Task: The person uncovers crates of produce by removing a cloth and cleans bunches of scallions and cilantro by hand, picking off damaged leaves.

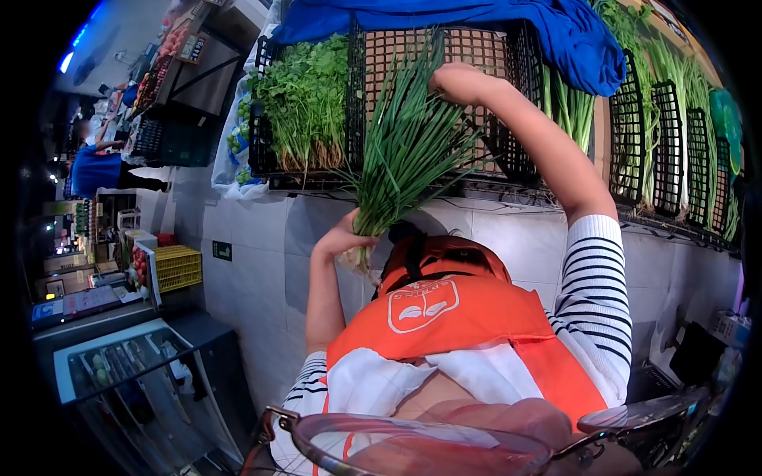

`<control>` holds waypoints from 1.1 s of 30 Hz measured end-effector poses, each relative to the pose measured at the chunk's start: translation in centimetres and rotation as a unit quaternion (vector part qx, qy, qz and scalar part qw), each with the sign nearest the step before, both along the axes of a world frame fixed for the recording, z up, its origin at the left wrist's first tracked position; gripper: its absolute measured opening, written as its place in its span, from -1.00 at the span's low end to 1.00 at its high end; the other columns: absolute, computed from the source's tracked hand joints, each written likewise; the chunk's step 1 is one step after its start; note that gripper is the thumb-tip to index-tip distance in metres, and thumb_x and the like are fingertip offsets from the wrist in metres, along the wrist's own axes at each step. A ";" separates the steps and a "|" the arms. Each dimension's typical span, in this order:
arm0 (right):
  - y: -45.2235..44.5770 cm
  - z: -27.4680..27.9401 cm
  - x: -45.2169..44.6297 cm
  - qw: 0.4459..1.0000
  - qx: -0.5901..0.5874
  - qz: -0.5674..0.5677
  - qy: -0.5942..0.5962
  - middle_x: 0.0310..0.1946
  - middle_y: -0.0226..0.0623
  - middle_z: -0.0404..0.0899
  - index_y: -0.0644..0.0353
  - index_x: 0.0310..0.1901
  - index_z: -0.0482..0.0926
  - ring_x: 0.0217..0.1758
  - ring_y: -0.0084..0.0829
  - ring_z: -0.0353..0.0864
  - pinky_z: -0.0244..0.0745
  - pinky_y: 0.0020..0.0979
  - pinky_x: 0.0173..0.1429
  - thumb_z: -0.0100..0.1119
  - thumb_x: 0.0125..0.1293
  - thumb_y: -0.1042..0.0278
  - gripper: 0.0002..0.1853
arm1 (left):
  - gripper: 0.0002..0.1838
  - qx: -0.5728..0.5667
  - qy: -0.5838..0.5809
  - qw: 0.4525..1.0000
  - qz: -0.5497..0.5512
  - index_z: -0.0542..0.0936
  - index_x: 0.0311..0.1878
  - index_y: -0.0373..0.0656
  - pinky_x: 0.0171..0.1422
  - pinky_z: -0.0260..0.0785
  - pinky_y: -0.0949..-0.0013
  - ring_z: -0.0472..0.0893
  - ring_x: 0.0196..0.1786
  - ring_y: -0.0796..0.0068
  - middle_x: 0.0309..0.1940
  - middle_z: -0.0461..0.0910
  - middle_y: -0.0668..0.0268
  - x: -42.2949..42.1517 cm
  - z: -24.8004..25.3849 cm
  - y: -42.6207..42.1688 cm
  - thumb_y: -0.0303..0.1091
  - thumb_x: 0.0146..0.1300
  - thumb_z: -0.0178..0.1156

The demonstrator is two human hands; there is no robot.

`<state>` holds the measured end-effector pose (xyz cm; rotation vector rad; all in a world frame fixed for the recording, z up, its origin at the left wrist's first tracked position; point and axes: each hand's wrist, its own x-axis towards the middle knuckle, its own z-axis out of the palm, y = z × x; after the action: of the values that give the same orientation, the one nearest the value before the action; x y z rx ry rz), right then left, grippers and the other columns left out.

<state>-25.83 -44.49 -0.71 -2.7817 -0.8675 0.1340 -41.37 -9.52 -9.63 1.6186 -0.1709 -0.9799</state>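
Note:
A thick bunch of spring onions (401,151), with long green leaves and pale roots, leans up and to the right over the edge of a black crate (373,47). My left hand (351,236) is wrapped round the bunch near its white root end. At the leaf tops, my right hand (459,83) is closed with its fingers curled against the upper leaves. Whatever those fingers grip is hidden. Leafy green herbs with roots (308,103) stand in the crate's left section.
A blue cloth (444,17) lies along the crates' back. More long green stalks (573,119) and black crates (669,135) are at the right. A yellow basket (178,267) and a glass-topped display case (127,365) stand at the left. Farther off is a person in blue (97,168).

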 end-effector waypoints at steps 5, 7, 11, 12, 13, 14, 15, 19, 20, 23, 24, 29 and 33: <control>0.0 0.2 -0.2 1.000 -0.015 0.011 0.004 -0.34 -0.08 0.57 0.16 -0.28 0.58 -0.16 -0.09 0.54 0.43 -0.18 -0.08 0.08 0.04 0.41 -0.82 | -0.31 0.000 0.006 1.000 0.000 0.31 0.11 -0.23 -0.06 0.37 0.48 0.49 -0.16 0.57 -0.17 0.51 0.34 0.0 0.1 -0.1 -0.55 -0.17 0.36; 0.0 0.3 -0.5 1.000 -0.016 0.013 0.004 -0.31 -0.09 0.57 0.18 -0.26 0.59 -0.14 -0.09 0.53 0.42 -0.17 -0.06 0.14 0.04 0.37 -0.80 | -0.31 -0.001 0.013 1.000 0.000 0.30 0.12 -0.23 -0.06 0.37 0.48 0.49 -0.16 0.57 -0.18 0.51 0.33 -0.1 0.3 0.0 -0.55 -0.16 0.35; -0.8 -1.6 -0.2 0.995 0.087 -0.043 -0.006 -0.24 -0.07 0.57 0.18 -0.23 0.59 -0.12 -0.10 0.53 0.41 -0.19 -0.01 0.17 0.03 0.29 -0.74 | -0.32 0.008 -0.002 1.000 -0.005 0.29 0.13 -0.25 -0.06 0.37 0.47 0.49 -0.15 0.57 -0.18 0.51 0.34 0.0 -0.1 0.2 -0.56 -0.13 0.34; -0.5 -1.4 -0.3 0.986 0.093 -0.141 0.007 -0.21 -0.07 0.56 0.17 -0.22 0.60 -0.12 -0.11 0.53 0.41 -0.22 0.00 0.15 0.05 0.28 -0.74 | -0.31 0.018 -0.014 1.000 -0.007 0.28 0.14 -0.25 -0.05 0.37 0.47 0.48 -0.14 0.57 -0.17 0.51 0.34 -0.1 -0.3 0.4 -0.56 -0.12 0.34; -1.3 -2.2 0.8 0.974 0.127 -0.189 0.005 -0.20 -0.07 0.56 0.18 -0.20 0.60 -0.11 -0.13 0.54 0.41 -0.23 0.00 0.14 0.06 0.28 -0.74 | -0.30 0.020 -0.010 1.000 -0.004 0.27 0.15 -0.25 -0.04 0.37 0.47 0.49 -0.14 0.57 -0.17 0.51 0.33 -0.2 -0.1 0.3 -0.55 -0.12 0.35; -2.4 -3.1 1.9 0.958 0.160 -0.238 0.004 -0.19 -0.08 0.57 0.18 -0.19 0.59 -0.11 -0.15 0.55 0.41 -0.25 0.00 0.13 0.08 0.27 -0.73 | -0.29 0.022 -0.006 1.000 -0.001 0.26 0.16 -0.25 -0.04 0.37 0.47 0.49 -0.15 0.57 -0.17 0.51 0.33 -0.3 0.3 0.3 -0.55 -0.12 0.35; -3.4 -3.1 2.3 0.948 0.220 -0.229 -0.035 -0.21 -0.12 0.58 0.17 -0.18 0.59 -0.14 -0.21 0.56 0.42 -0.27 -0.03 0.12 0.11 0.26 -0.74 | -0.27 0.023 -0.004 1.000 0.001 0.25 0.18 -0.25 -0.04 0.37 0.47 0.50 -0.16 0.57 -0.16 0.51 0.33 -0.2 0.5 0.2 -0.55 -0.12 0.35; -5.7 0.9 2.0 0.821 0.504 -0.267 -0.030 -0.30 -0.39 0.55 0.16 -0.17 0.59 -0.29 -0.51 0.46 0.35 -0.51 -0.19 0.07 0.23 0.23 -0.76 | -0.25 0.015 0.037 0.999 0.010 0.23 0.20 -0.27 -0.08 0.39 0.47 0.52 -0.20 0.57 -0.18 0.52 0.31 -0.2 0.3 0.6 -0.55 -0.12 0.36; -5.8 2.6 1.5 0.779 0.548 -0.304 -0.019 -0.39 -0.46 0.51 0.19 -0.15 0.57 -0.36 -0.58 0.39 0.30 -0.58 -0.25 0.05 0.26 0.23 -0.75 | -0.25 0.007 0.055 0.998 0.018 0.23 0.20 -0.27 -0.08 0.40 0.47 0.53 -0.21 0.57 -0.19 0.52 0.31 -0.1 0.5 0.6 -0.55 -0.11 0.35; -7.8 4.9 1.4 0.570 0.787 -0.206 0.117 -0.57 -0.51 0.14 0.36 -0.10 0.43 -0.52 -0.64 0.11 0.05 -0.57 -0.43 0.01 0.30 0.32 -0.73 | -0.30 -0.022 0.064 0.997 0.027 0.25 0.17 -0.25 -0.12 0.42 0.46 0.55 -0.26 0.55 -0.27 0.55 0.30 -0.2 0.0 0.7 -0.57 -0.09 0.33; -8.7 5.3 1.0 0.544 0.806 -0.191 0.136 -0.53 -0.49 0.20 0.34 -0.12 0.41 -0.51 -0.62 0.14 0.08 -0.57 -0.42 0.01 0.29 0.35 -0.77 | -0.32 -0.032 0.060 0.997 0.022 0.26 0.15 -0.24 -0.14 0.43 0.45 0.56 -0.29 0.54 -0.31 0.56 0.30 -0.1 -0.1 0.7 -0.58 -0.08 0.32; -12.0 4.3 -0.4 0.483 0.820 -0.177 0.250 -0.36 -0.35 0.42 0.26 -0.18 0.41 -0.42 -0.54 0.31 0.24 -0.52 -0.32 -0.05 0.31 0.37 -0.85 | -0.29 -0.029 0.064 0.997 0.028 0.25 0.17 -0.25 -0.09 0.41 0.46 0.54 -0.22 0.55 -0.22 0.54 0.29 -0.2 0.2 0.5 -0.57 -0.10 0.33; -13.4 1.8 -1.4 0.407 0.848 -0.097 0.326 -0.50 -0.39 0.26 0.23 -0.25 0.34 -0.47 -0.51 0.20 0.19 -0.50 -0.36 -0.15 0.36 0.38 -0.88 | -0.28 0.039 -0.051 0.998 -0.007 0.26 0.17 -0.26 -0.07 0.40 0.45 0.51 -0.16 0.56 -0.15 0.51 0.29 0.0 -0.1 0.4 -0.56 -0.13 0.35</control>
<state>-27.24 -57.85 1.05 -0.6192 -0.0616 0.1349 -41.36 -9.16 -9.69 1.7419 -0.2174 -0.9249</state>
